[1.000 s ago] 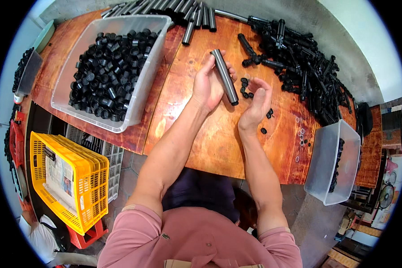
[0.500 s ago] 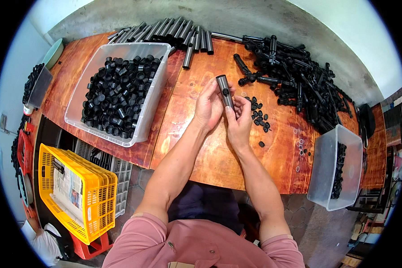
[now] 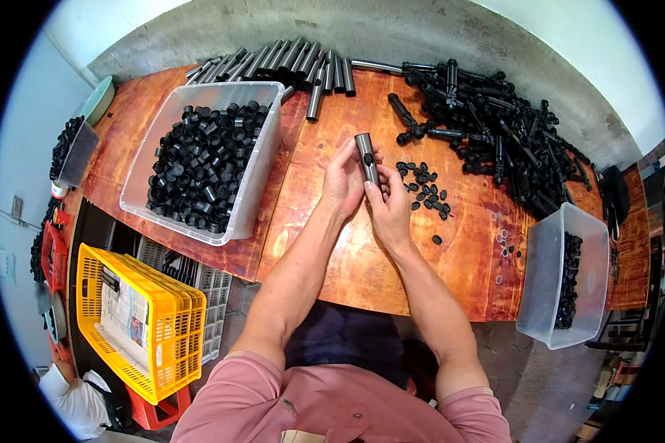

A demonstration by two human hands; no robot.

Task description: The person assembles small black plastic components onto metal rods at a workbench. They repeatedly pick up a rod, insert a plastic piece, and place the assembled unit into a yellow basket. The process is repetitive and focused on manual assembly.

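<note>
Between my hands, a short dark metal tube (image 3: 364,145) stands tilted above the middle of the wooden table. A small black oval piece (image 3: 369,158) sits on the tube's side, seemingly at a hole. My left hand (image 3: 343,181) wraps the tube from the left, fingers behind it. My right hand (image 3: 389,209) grips its lower part, with the thumb lying along the front. Just right of my hands are several loose black oval pieces (image 3: 423,177), with a single one (image 3: 437,240) lying nearer to me.
A clear bin of black caps (image 3: 229,223) stands left on the table (image 3: 288,236). Metal tubes (image 3: 314,100) lie at the back, a heap of black jointed parts (image 3: 495,133) at the back right. Another clear bin (image 3: 539,295) is right; yellow crates (image 3: 177,347) are lower left.
My right thumb has shifted slightly down the tube, and the tube stands a little more upright. The whole view has shifted slightly; both hands still hold the tube.
</note>
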